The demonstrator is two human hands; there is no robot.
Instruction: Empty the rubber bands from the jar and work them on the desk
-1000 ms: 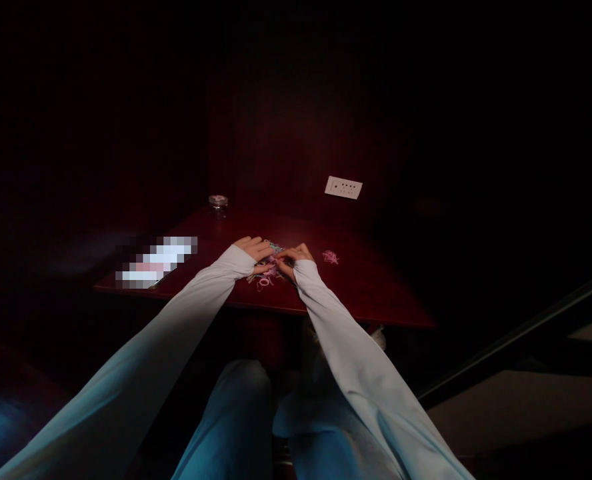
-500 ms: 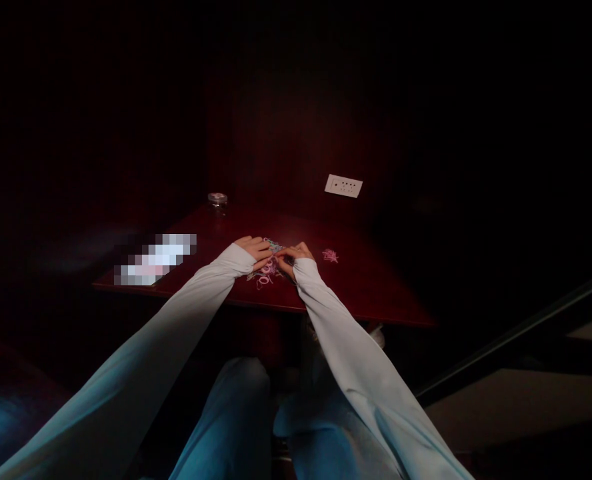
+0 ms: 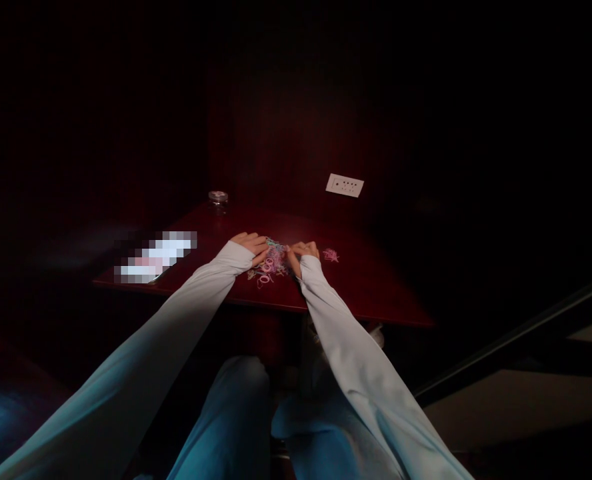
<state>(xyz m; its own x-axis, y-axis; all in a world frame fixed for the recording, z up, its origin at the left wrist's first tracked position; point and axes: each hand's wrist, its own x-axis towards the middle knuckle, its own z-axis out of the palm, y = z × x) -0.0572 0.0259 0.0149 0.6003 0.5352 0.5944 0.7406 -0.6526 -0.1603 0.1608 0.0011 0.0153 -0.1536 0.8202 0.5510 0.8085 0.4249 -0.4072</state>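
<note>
A loose pile of small pastel hair ties (image 3: pixel 275 261), mostly pink and purple with some green, lies between my two hands. My left hand (image 3: pixel 252 245) rests at the pile's left edge, its fingers stretched out over the ties. On the other side, my right hand (image 3: pixel 303 252) has thumb and forefinger pinched together beside the pile. Whatever sits in that pinch is too small to make out. Farther right, apart from the main pile, is a smaller heap of pink hair ties (image 3: pixel 331 255).
The dark red table (image 3: pixel 366 287) holds a lidded clear jar (image 3: pixel 219 203) at the back left. A bright, pixelated flat object (image 3: pixel 159 259) lies near the left edge. A white socket plate (image 3: pixel 345 185) is on the wall behind.
My right hand has shifted slightly right, away from my left hand. My left hand has moved a little left, so more of the pile shows between them.
</note>
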